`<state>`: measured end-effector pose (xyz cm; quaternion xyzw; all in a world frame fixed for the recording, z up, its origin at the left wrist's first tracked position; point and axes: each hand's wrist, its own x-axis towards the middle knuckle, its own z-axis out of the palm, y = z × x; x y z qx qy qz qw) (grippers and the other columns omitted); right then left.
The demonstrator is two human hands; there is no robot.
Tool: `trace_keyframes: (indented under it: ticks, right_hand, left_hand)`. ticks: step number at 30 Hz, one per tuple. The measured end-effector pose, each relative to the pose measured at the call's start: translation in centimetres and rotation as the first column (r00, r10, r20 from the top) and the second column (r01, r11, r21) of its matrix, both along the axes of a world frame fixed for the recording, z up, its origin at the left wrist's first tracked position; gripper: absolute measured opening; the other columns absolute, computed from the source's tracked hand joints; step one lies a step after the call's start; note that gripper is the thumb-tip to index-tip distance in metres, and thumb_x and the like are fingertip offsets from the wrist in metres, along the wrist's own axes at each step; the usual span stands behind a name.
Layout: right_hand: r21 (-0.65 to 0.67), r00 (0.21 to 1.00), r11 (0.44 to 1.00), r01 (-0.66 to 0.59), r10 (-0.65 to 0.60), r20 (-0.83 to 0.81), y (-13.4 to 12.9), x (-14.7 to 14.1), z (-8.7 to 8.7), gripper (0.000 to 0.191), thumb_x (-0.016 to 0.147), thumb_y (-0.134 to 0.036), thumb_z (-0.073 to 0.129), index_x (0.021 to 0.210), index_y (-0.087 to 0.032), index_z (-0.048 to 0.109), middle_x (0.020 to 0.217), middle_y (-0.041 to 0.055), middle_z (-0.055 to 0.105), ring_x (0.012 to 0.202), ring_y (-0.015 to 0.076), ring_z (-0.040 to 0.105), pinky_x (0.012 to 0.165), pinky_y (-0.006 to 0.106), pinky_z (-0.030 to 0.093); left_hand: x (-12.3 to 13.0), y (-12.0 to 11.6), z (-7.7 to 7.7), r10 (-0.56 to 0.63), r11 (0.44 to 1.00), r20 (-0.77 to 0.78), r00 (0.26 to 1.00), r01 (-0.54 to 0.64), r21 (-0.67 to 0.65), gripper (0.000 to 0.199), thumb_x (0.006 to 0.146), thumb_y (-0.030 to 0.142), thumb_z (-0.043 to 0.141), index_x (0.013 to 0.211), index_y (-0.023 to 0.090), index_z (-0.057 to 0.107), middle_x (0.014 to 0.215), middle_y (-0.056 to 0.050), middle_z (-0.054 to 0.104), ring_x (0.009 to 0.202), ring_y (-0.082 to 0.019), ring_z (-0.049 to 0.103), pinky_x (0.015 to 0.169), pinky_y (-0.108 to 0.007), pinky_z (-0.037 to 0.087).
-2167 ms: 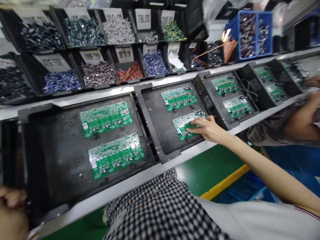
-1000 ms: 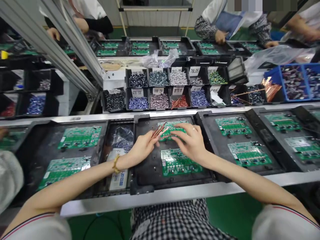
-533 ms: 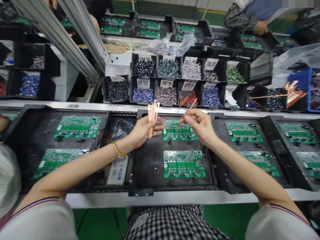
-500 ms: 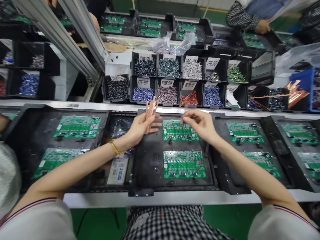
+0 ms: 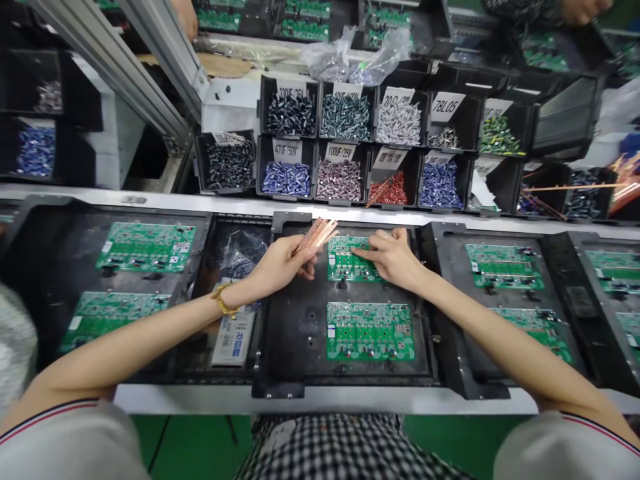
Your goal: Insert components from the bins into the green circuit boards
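Observation:
My left hand (image 5: pixel 280 267) is closed around a bundle of flat copper strips (image 5: pixel 323 233), whose ends fan out up and to the right. The strips reach over the left edge of the upper green circuit board (image 5: pixel 340 269). On that board lies the index finger of my right hand (image 5: pixel 399 262), stretched to the left, while its other fingers are curled; whatever they may grip is hidden. The lower circuit board (image 5: pixel 370 331) sits nearer me in the same black tray (image 5: pixel 295 327), untouched by either hand.
Labelled black bins (image 5: pixel 315 200) of small components stand in two rows behind the tray. Trays with circuit boards (image 5: pixel 145 248) flank mine, and boards (image 5: pixel 505 267) on the right carry copper strips. A white-blue box (image 5: pixel 233 341) lies left. More copper strips (image 5: pixel 627 183) stick out at far right.
My right hand has come down onto the upper board, its index finger now stretched out. The copper bundle in my left hand has tipped to the right. The camera view has shifted slightly.

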<state>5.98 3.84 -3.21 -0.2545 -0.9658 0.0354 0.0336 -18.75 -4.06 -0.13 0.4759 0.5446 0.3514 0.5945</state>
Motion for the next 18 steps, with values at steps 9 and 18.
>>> trace_keyframes:
  ticks: [9,18]
  right_hand:
    - [-0.017,0.999,0.999,0.052,-0.052,-0.002,-0.8,-0.2,0.7,0.037,0.089,-0.012,0.041,0.112,-0.024,0.066,0.088,0.0074,0.063,0.09,0.0215,0.048,0.072,0.037,0.021]
    - [-0.879,0.361,0.477,-0.011,-0.818,-0.449,-3.5,-3.9,3.3,0.016,0.07,-0.038,0.071,0.07,-0.023,0.069,0.072,-0.0002,0.07,0.069,0.016,0.065,0.07,0.036,0.051]
  left_hand:
    - [0.6,-0.1,-0.2,0.011,0.999,0.005,1.0,-0.011,0.033,0.021,0.088,0.032,0.052,0.095,0.012,0.054,0.076,-0.009,0.067,0.057,-0.013,0.065,0.052,-0.021,0.053]
    - [3.4,-0.1,0.0,-0.032,0.998,0.194,0.981,0.041,-0.045,0.018,0.086,0.029,0.054,0.094,0.012,0.055,0.076,-0.006,0.065,0.062,-0.012,0.064,0.058,-0.022,0.052]
